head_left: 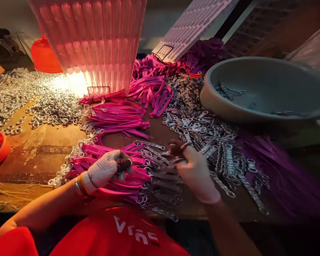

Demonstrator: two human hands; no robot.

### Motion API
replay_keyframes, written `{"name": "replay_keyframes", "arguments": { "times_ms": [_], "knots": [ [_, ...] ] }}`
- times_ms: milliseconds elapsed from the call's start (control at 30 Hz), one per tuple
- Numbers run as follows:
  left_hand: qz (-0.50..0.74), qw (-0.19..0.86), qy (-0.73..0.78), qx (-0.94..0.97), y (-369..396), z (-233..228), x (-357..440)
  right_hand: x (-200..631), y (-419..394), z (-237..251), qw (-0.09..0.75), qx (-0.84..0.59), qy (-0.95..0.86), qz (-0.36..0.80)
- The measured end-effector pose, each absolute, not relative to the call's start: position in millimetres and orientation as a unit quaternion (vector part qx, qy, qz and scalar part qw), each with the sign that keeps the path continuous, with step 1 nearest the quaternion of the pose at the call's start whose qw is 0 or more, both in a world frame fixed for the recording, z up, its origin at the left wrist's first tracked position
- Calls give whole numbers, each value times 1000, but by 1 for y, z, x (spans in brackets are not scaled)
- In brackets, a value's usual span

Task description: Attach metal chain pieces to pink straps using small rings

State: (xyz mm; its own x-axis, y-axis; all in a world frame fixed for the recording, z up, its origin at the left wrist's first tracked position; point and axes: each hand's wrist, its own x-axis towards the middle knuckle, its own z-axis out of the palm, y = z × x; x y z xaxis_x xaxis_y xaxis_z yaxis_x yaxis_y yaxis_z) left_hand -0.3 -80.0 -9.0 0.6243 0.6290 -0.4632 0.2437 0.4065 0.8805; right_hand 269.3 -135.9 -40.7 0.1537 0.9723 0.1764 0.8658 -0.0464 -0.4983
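Note:
My left hand (109, 169), in a white dotted glove with dark-covered fingertips, is closed over a layer of pink straps (96, 151). A small shiny edge shows at its fingertips, but what they hold is mostly hidden. To the right, my right hand (190, 165), also gloved, has its dark fingertips pinched together above the table; what is between them is blurred. Flat silver links (162, 188) with ring ends are attached along the right ends of the straps, between my hands. Loose silver links (221, 156) lie in a heap just beyond my right hand.
A large grey basin (210, 96) with a few links stands at right. Small metal rings (61, 110) are piled at left, near an orange-red bowl (5, 151). Another pink strap bundle (117, 117) lies ahead. A ribbed translucent panel (96, 46) hangs before a bright lamp.

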Motion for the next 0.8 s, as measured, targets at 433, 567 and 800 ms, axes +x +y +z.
{"name": "replay_keyframes", "arguments": {
  "times_ms": [433, 567, 800],
  "knots": [
    [182, 724, 352, 564, -99, -5, 10, 176, -165, -17, 224, -652, -709, 149],
    [178, 681, 356, 615, -98, 0, 7, 178, -170, -17, 157, -636, -752, 75],
    [183, 766, 356, 503, -73, -7, 33, 173, -168, -22, 272, -691, -644, 184]
  ]
}}
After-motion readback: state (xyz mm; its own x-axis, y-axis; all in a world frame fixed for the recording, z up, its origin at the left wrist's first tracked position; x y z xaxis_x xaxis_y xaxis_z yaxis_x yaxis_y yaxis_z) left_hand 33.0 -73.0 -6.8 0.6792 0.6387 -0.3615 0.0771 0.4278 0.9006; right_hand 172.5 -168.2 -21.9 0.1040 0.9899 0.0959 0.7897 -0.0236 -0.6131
